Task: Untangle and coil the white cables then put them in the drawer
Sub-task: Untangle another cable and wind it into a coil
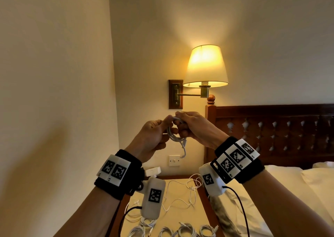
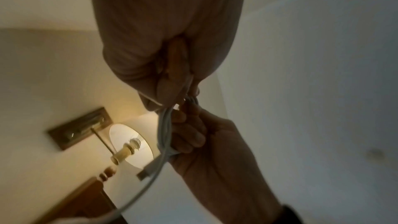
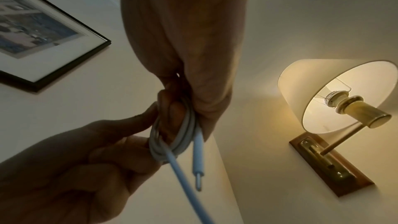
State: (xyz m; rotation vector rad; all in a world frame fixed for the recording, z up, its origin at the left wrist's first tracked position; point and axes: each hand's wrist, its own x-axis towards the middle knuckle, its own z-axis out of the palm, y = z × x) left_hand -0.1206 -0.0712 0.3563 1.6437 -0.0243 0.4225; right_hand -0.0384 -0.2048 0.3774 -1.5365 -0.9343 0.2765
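Fingers of both my hands are curled around one small coil of white cable, held up in the air in front of the wall. My left hand pinches the coil's left side between thumb and forefinger, and in the right wrist view that thumb presses against the loops. My right hand grips the top of the coil from the other side, its fingers wrapped round the bundled strands. A short loose end hangs down from the coil, and the right wrist view shows a plug tip dangling beside another strand.

Below my wrists, on the bedside table, several loose white cables lie sprawled and crossing each other. Nearer the bottom edge sits a row of finished coils side by side. I cannot see the drawer from any view.

A lit wall lamp hangs above my hands on a brass arm fixed to a wooden plate. A light switch sits on the wall under the coil. To the right is a dark wooden headboard and a bed with pale bedding. A framed picture shows in the right wrist view.
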